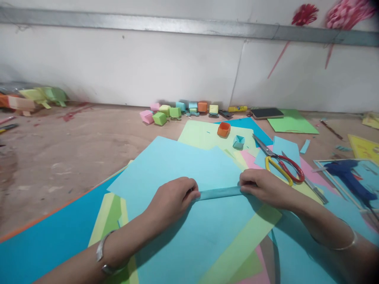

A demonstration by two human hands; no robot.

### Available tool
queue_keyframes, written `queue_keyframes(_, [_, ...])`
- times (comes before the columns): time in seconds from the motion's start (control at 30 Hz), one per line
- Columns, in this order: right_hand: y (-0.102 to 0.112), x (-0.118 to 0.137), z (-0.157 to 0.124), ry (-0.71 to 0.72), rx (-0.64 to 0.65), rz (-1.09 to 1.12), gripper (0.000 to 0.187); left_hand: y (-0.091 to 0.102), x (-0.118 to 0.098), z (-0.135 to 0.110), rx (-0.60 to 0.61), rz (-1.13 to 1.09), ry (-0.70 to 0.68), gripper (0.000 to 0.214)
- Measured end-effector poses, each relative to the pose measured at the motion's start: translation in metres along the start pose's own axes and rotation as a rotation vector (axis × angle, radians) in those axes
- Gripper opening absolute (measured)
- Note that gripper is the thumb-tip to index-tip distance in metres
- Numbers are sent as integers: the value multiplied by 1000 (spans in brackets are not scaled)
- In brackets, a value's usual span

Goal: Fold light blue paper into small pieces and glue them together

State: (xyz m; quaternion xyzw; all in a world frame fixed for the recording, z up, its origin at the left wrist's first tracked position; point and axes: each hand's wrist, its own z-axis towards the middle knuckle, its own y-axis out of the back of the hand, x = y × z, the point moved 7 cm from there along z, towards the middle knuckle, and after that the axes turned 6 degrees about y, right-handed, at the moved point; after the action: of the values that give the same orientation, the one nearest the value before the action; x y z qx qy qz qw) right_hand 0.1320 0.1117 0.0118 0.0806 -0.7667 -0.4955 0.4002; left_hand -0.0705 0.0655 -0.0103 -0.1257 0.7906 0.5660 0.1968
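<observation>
My left hand [173,197] and my right hand [263,187] pinch the two ends of a narrow folded strip of light blue paper [220,193]. The strip lies flat across a large light blue sheet [177,165] in the middle of the view. Both hands have their fingers closed on the strip, knuckles up. Under that sheet lie green [204,134], pink and darker blue sheets [44,240].
Scissors with red and yellow handles [281,163] lie just right of my right hand. A blue glue gun [348,177] rests on a tray at far right. Small paper boxes [174,112], an orange one [224,129], a glue stick [237,108] and a phone [267,113] lie near the wall.
</observation>
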Motion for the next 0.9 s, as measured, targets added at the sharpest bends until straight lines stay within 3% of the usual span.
queue_keyframes(0.53, [-4,-9,-2,-143,-82,-13,13,3,-1,-1,22,12,81,17])
queue_keyframes(0.9, [-5,-7,-2,-113,-81,-72,11,1,-1,-1,46,60,85,19])
